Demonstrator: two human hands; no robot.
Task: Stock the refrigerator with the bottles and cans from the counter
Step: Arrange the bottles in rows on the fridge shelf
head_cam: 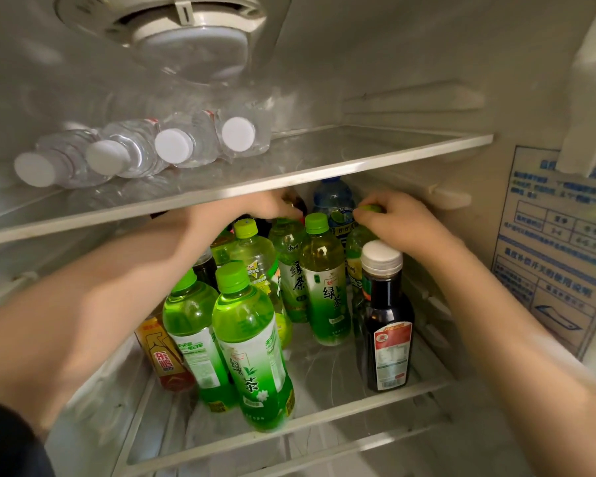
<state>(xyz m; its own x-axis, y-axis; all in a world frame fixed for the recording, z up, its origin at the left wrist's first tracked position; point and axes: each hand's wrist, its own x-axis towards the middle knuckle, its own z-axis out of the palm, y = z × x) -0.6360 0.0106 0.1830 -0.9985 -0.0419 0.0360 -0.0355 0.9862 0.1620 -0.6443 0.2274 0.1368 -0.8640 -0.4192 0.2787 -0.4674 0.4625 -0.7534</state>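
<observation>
My right hand [406, 225] pinches the green cap [370, 208] of a green tea bottle [355, 247] standing at the back right of the lower shelf [324, 418]. My left hand [272, 206] curls at a dark bottle [298, 203] just under the upper shelf [358, 162] edge; whether it grips, I cannot tell.

The front tea bottle [252, 346] reads 绿茶, and the yellow bottle [160, 356] at the left reads 东鹏. A dark sauce bottle [387, 325] with a white cap stands upright at the front right. Bare glass shows between it and the front tea bottle.

Four water bottles [131, 153] lie on the upper shelf's left, with bare glass to their right. The wall sticker [558, 263] has blue print too blurred to read.
</observation>
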